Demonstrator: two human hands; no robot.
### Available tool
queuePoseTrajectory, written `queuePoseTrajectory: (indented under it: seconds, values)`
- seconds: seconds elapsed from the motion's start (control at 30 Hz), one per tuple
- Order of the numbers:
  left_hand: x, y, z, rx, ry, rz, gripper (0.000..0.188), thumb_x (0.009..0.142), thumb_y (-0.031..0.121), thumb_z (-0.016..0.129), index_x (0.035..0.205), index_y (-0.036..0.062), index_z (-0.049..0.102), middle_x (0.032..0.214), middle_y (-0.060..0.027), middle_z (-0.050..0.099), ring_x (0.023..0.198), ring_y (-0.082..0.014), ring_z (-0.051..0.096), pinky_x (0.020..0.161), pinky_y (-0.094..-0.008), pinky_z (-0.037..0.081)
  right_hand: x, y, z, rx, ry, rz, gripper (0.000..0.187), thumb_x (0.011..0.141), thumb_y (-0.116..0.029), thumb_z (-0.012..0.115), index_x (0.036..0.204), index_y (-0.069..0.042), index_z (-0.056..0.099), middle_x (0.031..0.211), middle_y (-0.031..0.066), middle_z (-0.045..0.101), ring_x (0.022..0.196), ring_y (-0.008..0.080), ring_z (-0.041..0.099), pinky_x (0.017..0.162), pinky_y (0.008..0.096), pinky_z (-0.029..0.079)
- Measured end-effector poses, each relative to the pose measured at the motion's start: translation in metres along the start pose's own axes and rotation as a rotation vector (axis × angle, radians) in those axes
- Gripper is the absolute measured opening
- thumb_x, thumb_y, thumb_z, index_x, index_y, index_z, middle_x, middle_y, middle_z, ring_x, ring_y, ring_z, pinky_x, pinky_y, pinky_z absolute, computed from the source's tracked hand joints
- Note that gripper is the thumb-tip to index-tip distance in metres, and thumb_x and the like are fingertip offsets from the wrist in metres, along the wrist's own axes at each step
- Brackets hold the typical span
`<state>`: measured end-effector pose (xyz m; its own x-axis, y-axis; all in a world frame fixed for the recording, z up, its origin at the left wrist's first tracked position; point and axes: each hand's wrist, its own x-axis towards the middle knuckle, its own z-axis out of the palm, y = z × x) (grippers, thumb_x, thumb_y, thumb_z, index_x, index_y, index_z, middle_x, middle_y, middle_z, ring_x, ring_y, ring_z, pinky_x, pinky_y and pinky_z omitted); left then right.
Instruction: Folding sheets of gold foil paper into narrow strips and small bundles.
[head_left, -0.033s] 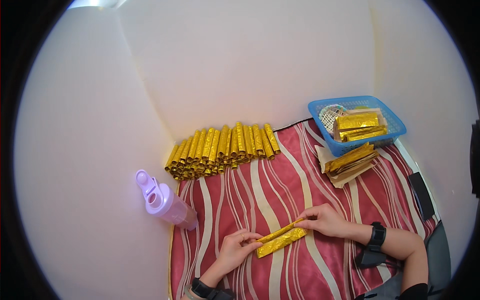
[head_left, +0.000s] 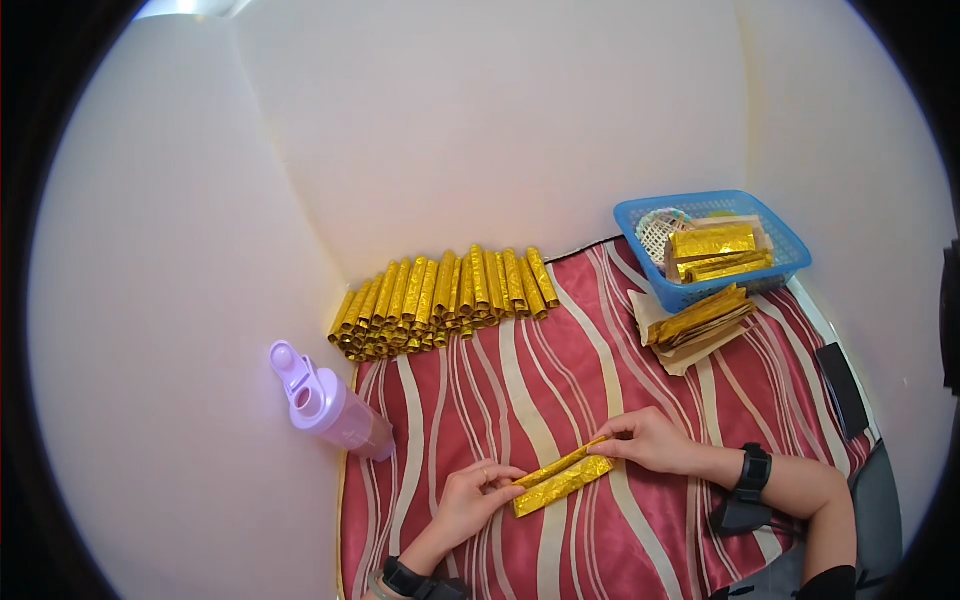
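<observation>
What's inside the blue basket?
The blue basket holds gold foil pieces, tan paper and a round woven thing. Something yellow-green shows behind, mostly hidden; whatever lies underneath is covered.

A surface (head_left: 815, 311), covered by a red cloth (head_left: 590, 340) with wavy pale stripes, is enclosed on 3 sides by plain white walls (head_left: 150, 300). The back wall (head_left: 500, 130) is bounded by 2 corners, while bright light (head_left: 185, 6) is seen high beyond the surface's far left corner.
</observation>
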<state>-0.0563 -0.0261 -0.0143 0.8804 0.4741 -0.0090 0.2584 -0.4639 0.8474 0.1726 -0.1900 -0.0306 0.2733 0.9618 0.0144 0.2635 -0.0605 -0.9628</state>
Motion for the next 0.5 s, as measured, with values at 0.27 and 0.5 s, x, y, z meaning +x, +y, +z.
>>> queuePoseTrajectory:
  seconds: [0.27, 0.5]
  values:
    - [-0.001, -0.015, 0.003, -0.444, -0.056, -0.126, 0.015, 0.091, 0.001, 0.062, 0.104, -0.0032, 0.061, 0.091, -0.0047, 0.064, 0.080, -0.0072, 0.062, 0.070, -0.0205, 0.052, 0.000, 0.003, 0.000, 0.017, 0.029, -0.008, 0.022, 0.092, -0.018, 0.063, 0.099, 0.002, 0.070, 0.079, 0.0054, 0.069, 0.073, 0.0059, 0.058, 0.068, 0.0251, 0.047]
    - [0.000, -0.024, 0.005, -0.384, -0.054, -0.105, 0.011, 0.091, 0.001, 0.062, 0.101, -0.0027, 0.060, 0.093, -0.0043, 0.064, 0.082, -0.0068, 0.061, 0.070, -0.0205, 0.051, -0.004, -0.008, -0.001, -0.200, 0.085, -0.112, 0.020, 0.089, -0.016, 0.065, 0.096, 0.002, 0.070, 0.082, 0.0124, 0.068, 0.073, 0.0195, 0.064, 0.069, 0.0302, 0.049]
